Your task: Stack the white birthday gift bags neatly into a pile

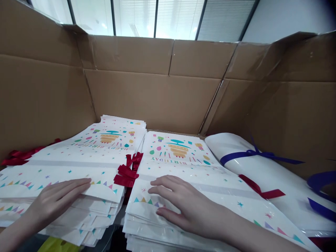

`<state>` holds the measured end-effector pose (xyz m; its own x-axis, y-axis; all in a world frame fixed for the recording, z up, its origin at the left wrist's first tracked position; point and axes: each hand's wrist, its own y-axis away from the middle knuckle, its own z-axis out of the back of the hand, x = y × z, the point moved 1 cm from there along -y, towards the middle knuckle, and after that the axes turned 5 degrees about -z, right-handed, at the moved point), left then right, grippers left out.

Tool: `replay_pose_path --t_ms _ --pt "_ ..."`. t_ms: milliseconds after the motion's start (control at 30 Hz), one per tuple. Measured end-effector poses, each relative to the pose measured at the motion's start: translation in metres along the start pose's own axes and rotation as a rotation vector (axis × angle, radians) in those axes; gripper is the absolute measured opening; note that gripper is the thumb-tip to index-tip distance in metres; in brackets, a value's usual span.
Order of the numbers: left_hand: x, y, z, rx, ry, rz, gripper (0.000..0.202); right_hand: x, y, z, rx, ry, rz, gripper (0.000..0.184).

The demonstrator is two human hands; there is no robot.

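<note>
Two stacks of flat white printed bags or sheets lie side by side inside a cardboard box. Both carry an upside-down "Happy Birthday" print with a cake and bunting. On the near part of the left stack (91, 164) rests my left hand (61, 196), fingers stretched out together, thumb hidden. My right hand (181, 203) lies palm down on the right stack (210, 182), its fingers apart and nothing in them. Between the stacks, a red ribbon (127, 175) shows its loose ends.
Cardboard walls (152, 98) rise at the back and both sides. On the right lies a rolled white bundle (231, 143) tied with blue ribbon (258, 153). Another red ribbon (23, 154) is at the left wall. Something yellow (57, 245) shows below the left stack.
</note>
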<state>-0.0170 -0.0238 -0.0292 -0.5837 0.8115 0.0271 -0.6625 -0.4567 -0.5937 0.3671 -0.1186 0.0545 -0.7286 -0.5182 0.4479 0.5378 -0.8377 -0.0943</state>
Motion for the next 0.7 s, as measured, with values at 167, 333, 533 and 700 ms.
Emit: replay_pose_path --t_ms 167,333,533,700 --pt "-0.006 -0.029 0.018 -0.034 0.119 0.166 0.017 -0.002 -0.022 0.001 0.003 -0.052 0.011 0.027" --pt "-0.004 -0.055 0.032 0.08 0.359 0.348 0.034 -0.002 -0.047 -0.002 -0.048 -0.184 0.02 0.021" --pt "-0.004 -0.063 0.041 0.055 0.353 0.392 0.033 -0.006 -0.079 -0.015 -0.078 -0.424 -0.089 0.013" --pt "0.003 -0.062 0.039 0.069 0.506 0.558 0.038 -0.016 -0.102 -0.036 -0.073 -0.578 -0.225 0.013"
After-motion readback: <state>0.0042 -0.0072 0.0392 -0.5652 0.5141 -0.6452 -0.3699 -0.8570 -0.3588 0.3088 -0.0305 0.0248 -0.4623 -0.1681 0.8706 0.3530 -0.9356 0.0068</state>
